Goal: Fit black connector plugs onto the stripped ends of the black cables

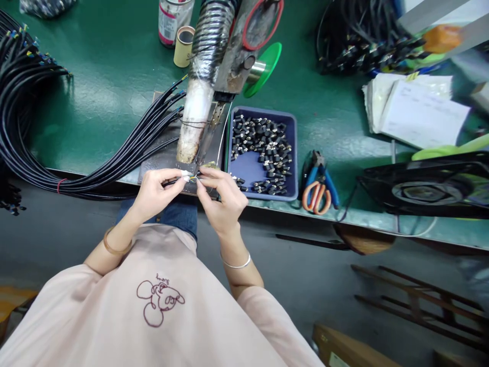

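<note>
My left hand (155, 192) pinches the end of a black cable (114, 168) whose thin coloured wires stick out towards the right. My right hand (221, 196) is closed in a pinch on those wire tips, together with a small part I cannot make out. Both hands meet at the front edge of the green bench, just below the tip of a taped, wrapped tool (196, 109) that hangs over a dark metal plate (160, 160). A blue tray (292, 153) with several small black connectors sits right beside my right hand.
A thick bundle of black cables (23, 102) sweeps across the left of the bench. Blue pliers (324, 176) and orange scissors (315, 196) lie right of the tray. A black fan (424, 188), papers (416, 109), a green solder spool (263, 69) and a can (171, 20) stand around.
</note>
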Available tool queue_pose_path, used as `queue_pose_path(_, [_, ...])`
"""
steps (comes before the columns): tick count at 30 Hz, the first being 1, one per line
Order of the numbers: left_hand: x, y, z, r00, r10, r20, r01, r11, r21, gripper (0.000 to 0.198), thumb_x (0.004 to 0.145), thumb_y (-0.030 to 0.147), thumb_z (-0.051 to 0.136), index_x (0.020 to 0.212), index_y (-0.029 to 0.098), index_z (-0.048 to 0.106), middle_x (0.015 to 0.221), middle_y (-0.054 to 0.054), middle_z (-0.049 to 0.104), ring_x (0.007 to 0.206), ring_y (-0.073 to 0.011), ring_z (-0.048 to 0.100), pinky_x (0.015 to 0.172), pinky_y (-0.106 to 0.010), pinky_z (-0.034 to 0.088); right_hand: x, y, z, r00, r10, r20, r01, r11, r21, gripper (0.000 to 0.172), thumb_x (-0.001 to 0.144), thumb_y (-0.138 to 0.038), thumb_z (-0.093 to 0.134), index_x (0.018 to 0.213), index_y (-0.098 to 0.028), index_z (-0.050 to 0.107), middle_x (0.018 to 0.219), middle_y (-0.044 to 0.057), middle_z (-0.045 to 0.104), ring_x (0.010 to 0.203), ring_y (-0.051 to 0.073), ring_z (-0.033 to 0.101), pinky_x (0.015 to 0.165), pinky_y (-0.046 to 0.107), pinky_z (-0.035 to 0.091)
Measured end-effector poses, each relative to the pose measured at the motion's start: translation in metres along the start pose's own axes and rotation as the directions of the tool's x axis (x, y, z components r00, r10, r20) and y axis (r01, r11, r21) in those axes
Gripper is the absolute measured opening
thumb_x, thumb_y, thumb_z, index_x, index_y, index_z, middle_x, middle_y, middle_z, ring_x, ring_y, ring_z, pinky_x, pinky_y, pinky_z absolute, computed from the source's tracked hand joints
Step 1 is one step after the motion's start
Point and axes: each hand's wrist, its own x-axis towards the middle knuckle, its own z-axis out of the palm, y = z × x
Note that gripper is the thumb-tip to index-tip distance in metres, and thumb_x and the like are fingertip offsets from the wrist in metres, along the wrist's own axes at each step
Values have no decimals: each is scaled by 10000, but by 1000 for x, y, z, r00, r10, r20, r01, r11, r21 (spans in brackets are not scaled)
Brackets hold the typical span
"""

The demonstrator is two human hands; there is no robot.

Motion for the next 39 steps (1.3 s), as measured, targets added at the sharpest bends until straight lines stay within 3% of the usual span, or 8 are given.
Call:
queue_pose_path(8, [1, 1, 1, 998, -59, 21, 61, 990, -123, 236, 792, 298, 685, 895, 110, 783, 831, -68, 788, 713, -152, 697, 673, -226, 546, 1, -4, -4, 1000, -9, 9, 10, 1000, -21, 153, 846, -66, 636, 830, -212, 594, 1011, 89, 771, 884, 168, 757, 766, 298, 649])
queue_pose_path(19, [-3, -3, -6, 987, -70, 145, 65, 997, 40, 256, 856, 296, 614, 905, 96, 767, 798, -61, 753, 688, -130, 647, 675, -223, 510, -6, 0, -6, 998, 20, 61, -22, 999, 35, 129, 868, -85, 623, 834, -207, 601, 951, 67, 772, 846, 163, 756, 728, 266, 617])
queue_pose_path(24, [-10, 3, -3, 984, -20, 179, 5, 997, 83, 235, 868, 268, 600, 895, 108, 772, 831, -65, 770, 694, -135, 651, 659, -218, 493, -10, 1, -20, 963, 252, -98, -252, 968, 5, 72, 943, -230, 576, 955, -222, 646, 665, -37, 692, 449, 87, 603, 453, 207, 455])
queue_pose_path(27, [-14, 7, -3, 980, 34, 195, -57, 992, 113, 226, 884, 253, 595, 890, 114, 772, 791, -60, 763, 641, -122, 626, 613, -212, 468, -3, -3, -27, 945, 309, 106, -308, 951, -28, 149, 929, -312, 596, 916, -206, 700, 570, -44, 632, 413, 80, 511, 442, 219, 398])
queue_pose_path(30, [-19, 9, -2, 975, 109, 194, -139, 979, 147, 187, 888, 224, 603, 910, 123, 758, 772, -49, 748, 612, -107, 607, 575, -196, 443, 5, -7, -28, 886, 363, 288, -390, 920, 43, 198, 915, -319, 605, 787, -191, 686, 583, -29, 655, 423, 73, 477, 449, 219, 373])
queue_pose_path(33, [-24, 5, 1, 960, 239, 144, -267, 937, 225, 114, 871, 232, 659, 895, 142, 726, 741, -37, 716, 598, -108, 594, 581, -204, 449, 6, -7, -28, 843, 431, 322, -491, 861, 134, 276, 929, -370, 582, 726, -191, 634, 585, -24, 664, 435, 78, 508, 461, 214, 385])
queue_pose_path(36, [-28, -2, 8, 908, 412, 80, -415, 854, 315, 157, 926, 240, 594, 839, 168, 702, 699, -39, 691, 619, -126, 613, 643, -232, 479, 5, -4, -28, 814, 462, 351, -556, 795, 243, 347, 928, -477, 572, 731, -194, 612, 590, -21, 667, 494, 100, 589, 502, 213, 446])
queue_pose_path(39, [-30, -2, 11, 886, 462, 32, -450, 842, 299, 202, 942, 235, 549, 808, 171, 687, 723, -50, 707, 642, -130, 631, 663, -238, 489, 4, -2, -27, 810, 437, 392, -567, 756, 328, 393, 924, -527, 566, 723, -191, 602, 574, -28, 637, 513, 100, 590, 514, 209, 459])
